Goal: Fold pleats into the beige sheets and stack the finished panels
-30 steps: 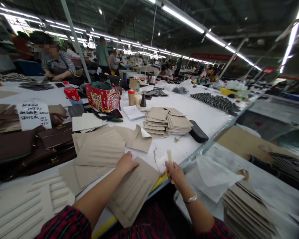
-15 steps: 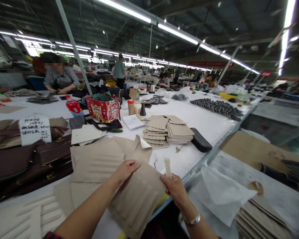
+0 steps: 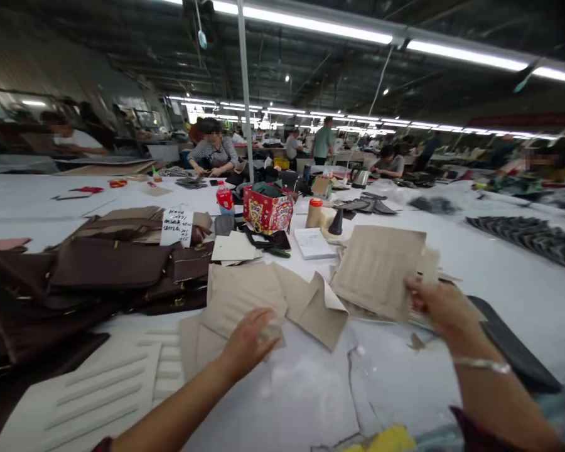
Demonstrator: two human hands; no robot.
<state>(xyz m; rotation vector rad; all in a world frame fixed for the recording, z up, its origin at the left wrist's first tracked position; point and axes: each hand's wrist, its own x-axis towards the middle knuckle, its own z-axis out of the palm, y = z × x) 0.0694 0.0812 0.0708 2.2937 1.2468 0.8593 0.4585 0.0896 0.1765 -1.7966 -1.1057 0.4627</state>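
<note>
My right hand (image 3: 435, 304) pinches the right edge of a beige ribbed panel (image 3: 381, 270), which is raised over the panel stack at the back. A pale flat strip (image 3: 429, 263) sticks up from the same hand; its exact kind is unclear. My left hand (image 3: 249, 339) lies with fingers stretched over another beige ribbed panel (image 3: 238, 292), on the near pile. Next to it is a beige piece (image 3: 320, 311) with one corner folded up, showing a white underside. The raised panel hides most of the stack behind it.
Dark brown bags (image 3: 108, 263) and a white ribbed template (image 3: 108, 383) lie to the left. Behind are a notebook (image 3: 314, 243), an orange-capped jar (image 3: 314, 213), a black cone (image 3: 336, 223) and a red patterned box (image 3: 266, 210). A black case (image 3: 513, 342) sits at right. A co-worker (image 3: 214, 150) sits across.
The beige panel went from in front of me to above the back stack in my right hand. My left hand let go of it and moved onto the near pile. The view turned left.
</note>
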